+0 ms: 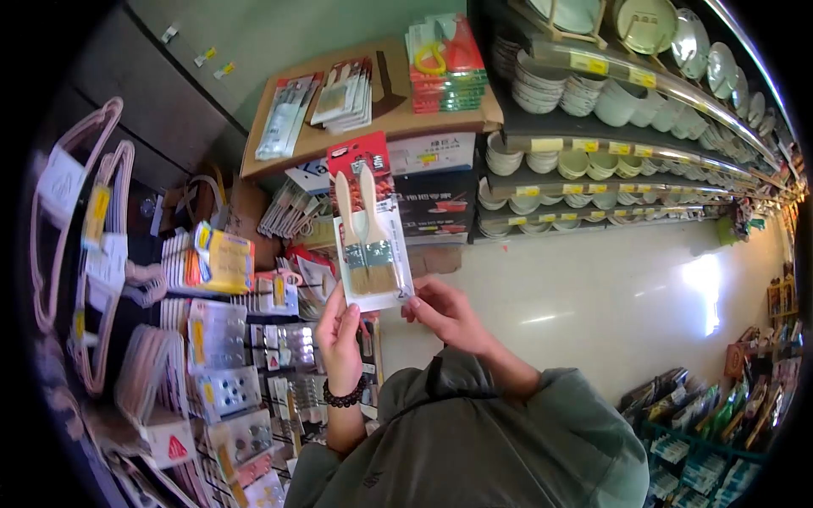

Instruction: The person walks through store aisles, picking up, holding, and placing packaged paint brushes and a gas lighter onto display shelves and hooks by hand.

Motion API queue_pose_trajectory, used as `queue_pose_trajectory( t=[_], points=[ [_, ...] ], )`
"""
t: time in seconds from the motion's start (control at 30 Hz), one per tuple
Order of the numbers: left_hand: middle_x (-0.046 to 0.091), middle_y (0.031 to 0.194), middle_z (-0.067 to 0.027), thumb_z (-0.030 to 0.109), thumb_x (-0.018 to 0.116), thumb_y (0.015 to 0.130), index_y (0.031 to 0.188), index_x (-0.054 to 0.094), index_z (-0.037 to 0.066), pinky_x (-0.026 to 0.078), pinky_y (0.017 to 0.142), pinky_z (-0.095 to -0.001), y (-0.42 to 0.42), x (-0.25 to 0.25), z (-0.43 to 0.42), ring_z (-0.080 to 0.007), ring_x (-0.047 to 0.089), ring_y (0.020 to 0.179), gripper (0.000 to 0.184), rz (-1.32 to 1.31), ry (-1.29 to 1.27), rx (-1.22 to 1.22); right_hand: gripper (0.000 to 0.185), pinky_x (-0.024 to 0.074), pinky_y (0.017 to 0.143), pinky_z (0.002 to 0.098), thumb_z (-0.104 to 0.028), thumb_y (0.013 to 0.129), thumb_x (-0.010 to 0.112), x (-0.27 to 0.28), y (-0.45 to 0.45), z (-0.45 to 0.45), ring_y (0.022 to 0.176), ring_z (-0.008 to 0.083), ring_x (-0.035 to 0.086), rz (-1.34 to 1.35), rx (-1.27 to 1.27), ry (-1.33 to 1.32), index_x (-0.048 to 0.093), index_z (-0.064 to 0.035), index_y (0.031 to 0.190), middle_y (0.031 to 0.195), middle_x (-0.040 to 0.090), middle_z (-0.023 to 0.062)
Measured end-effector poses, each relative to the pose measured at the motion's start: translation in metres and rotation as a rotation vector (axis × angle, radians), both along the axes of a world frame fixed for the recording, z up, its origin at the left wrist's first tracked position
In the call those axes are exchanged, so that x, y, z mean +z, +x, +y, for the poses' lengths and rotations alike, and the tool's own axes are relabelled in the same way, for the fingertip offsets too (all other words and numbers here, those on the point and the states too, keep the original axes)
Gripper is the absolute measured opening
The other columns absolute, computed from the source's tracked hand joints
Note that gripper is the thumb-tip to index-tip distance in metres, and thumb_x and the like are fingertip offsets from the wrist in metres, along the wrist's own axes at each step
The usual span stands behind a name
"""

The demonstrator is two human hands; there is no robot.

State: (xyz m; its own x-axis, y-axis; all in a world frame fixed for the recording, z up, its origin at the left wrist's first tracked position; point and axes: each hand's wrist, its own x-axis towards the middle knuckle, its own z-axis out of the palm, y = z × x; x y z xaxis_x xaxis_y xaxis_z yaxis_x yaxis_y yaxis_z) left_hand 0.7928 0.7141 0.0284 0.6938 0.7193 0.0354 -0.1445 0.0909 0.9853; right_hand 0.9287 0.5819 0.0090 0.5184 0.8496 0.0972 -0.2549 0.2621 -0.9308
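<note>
A blister pack of two brushes [370,227] with pale wooden handles and a red top card is held upright in front of the body. My left hand [340,334], with a dark bead bracelet on its wrist, grips the lower left edge, thumb on the front. At the pack's lower right corner, the fingers of my right hand [443,313] pinch the edge. Beyond the pack, similar brush packs [342,95] lie on a cardboard box top [394,127], beside a stack of scissors packs [446,63].
Hangers [102,254] and hooked packets [222,326] crowd the left side. Shelves of stacked bowls [538,82] run along the upper right. A pale floor [542,296] lies at right, with a rack of packaged goods [711,415] at the lower right.
</note>
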Motion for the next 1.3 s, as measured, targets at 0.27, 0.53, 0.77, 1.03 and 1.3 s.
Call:
queue_pose_trajectory(
  t=[0.27, 0.53, 0.77, 1.03, 1.3],
  points=[
    [0.068, 0.109, -0.0083, 0.009, 0.052, 0.100, 0.141, 0.046, -0.006, 0.048, 0.075, -0.0245, 0.131, 0.024, 0.116, -0.0101, 0.061, 0.083, 0.044, -0.074, 0.056, 0.095, 0.013, 0.0471, 0.071, 0.0236, -0.012, 0.102, 0.055, 0.015, 0.129, 0.126, 0.079, 0.0047, 0.054, -0.028, 0.022, 0.095, 0.055, 0.0007, 0.107, 0.085, 0.060, -0.0001],
    [0.065, 0.112, -0.0060, 0.013, 0.054, 0.102, 0.134, 0.055, -0.006, 0.046, 0.086, -0.0228, 0.209, 0.031, 0.225, -0.0082, 0.057, 0.096, 0.037, 0.120, 0.336, 0.165, 0.018, 0.0384, 0.054, 0.0227, -0.016, 0.100, 0.057, 0.020, 0.205, 0.229, 0.064, 0.0030, 0.047, -0.078, -0.088, 0.064, 0.055, 0.0019, 0.098, 0.071, 0.056, -0.0009],
    [0.060, 0.114, -0.0090, 0.012, 0.057, 0.099, 0.128, 0.060, -0.003, 0.045, 0.087, -0.0277, 0.242, 0.003, 0.281, -0.0176, 0.056, 0.100, 0.032, 0.213, 0.675, 0.101, 0.022, 0.0396, 0.050, 0.0268, -0.017, 0.098, 0.061, 0.014, 0.223, 0.264, 0.055, 0.0071, 0.048, -0.334, -0.317, -0.151, 0.056, 0.0022, 0.089, 0.064, 0.056, 0.0050],
    [0.048, 0.143, -0.0200, 0.013, 0.051, 0.100, 0.137, 0.049, -0.007, 0.033, 0.111, -0.0384, 0.254, -0.011, 0.296, -0.0291, 0.047, 0.131, 0.042, 0.051, 0.456, -0.050, 0.020, 0.0429, 0.049, 0.0290, -0.016, 0.097, 0.063, 0.023, 0.211, 0.267, 0.052, 0.0087, 0.053, -0.303, -0.515, -0.252, 0.055, 0.0008, 0.091, 0.062, 0.057, 0.0053],
    [0.050, 0.142, -0.0211, 0.025, 0.047, 0.100, 0.144, 0.042, -0.007, 0.034, 0.111, -0.0377, 0.267, 0.005, 0.295, -0.0281, 0.049, 0.128, 0.054, 0.102, 0.283, -0.140, 0.022, 0.0442, 0.058, 0.0273, -0.011, 0.096, 0.062, 0.017, 0.197, 0.274, 0.069, 0.0102, 0.053, -0.298, -0.715, -0.245, 0.054, 0.0004, 0.114, 0.083, 0.055, 0.0062]
  ],
)
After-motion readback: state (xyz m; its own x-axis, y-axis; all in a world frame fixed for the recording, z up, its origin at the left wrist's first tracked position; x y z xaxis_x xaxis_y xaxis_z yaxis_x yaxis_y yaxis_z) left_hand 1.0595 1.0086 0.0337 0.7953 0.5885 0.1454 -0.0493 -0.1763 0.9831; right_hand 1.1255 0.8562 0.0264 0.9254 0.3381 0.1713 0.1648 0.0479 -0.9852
